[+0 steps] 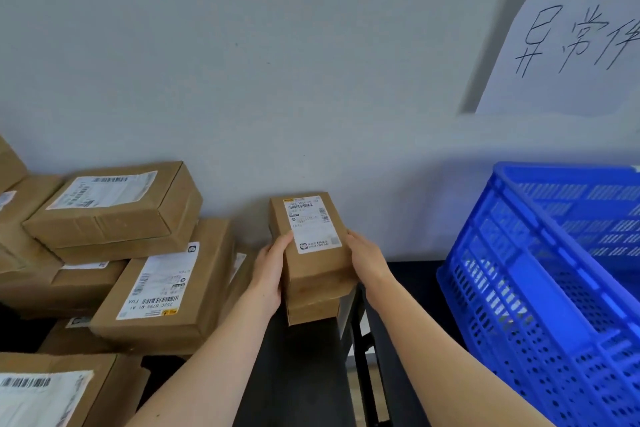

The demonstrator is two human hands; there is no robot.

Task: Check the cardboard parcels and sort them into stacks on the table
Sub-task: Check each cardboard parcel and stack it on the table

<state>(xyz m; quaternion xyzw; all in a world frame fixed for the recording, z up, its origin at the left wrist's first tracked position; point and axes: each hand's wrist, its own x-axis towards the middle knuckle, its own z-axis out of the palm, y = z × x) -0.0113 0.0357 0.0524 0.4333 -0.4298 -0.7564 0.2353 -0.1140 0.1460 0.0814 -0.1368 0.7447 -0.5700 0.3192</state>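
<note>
Dead ahead at 12 o'clock, close to the wall: small brown oblong cardboard parcel [311, 236], white shipping label up, clamped between both hands. Long axis approx 12-to-6, label end far.

At its 9 o'clock, left hand [272, 267]: thumb on top face touching label edge, fingers curled round the long side. At its 3 o'clock, right hand [367, 260] gripping the opp. long side, fingertips hidden. Both equally near, neither leading.

Resting on, or just above, a 2nd matching brown parcel [311, 310]. Contact prob. but can't tell for sure. Edges not flush, upper one overhanging toward 3 o'clock. Judged step: squaring it onto this stack. Small nudge toward 9 o'clock needed, then release.

Surface: dark table [294, 374], stack close to its 3 o'clock edge w/ a gap beyond, so risk of a tip if pushed that way.

Room:
- At 9 o'clock, loose heap of larger brown cardboard parcels [162, 288], near but apart from the left wrist.
- At 3 o'clock, blue perforated plastic crate [519, 270], well apart.
- At 2 o'clock, white paper sign [571, 45] w/ handwritten characters on the pale wall.
</note>
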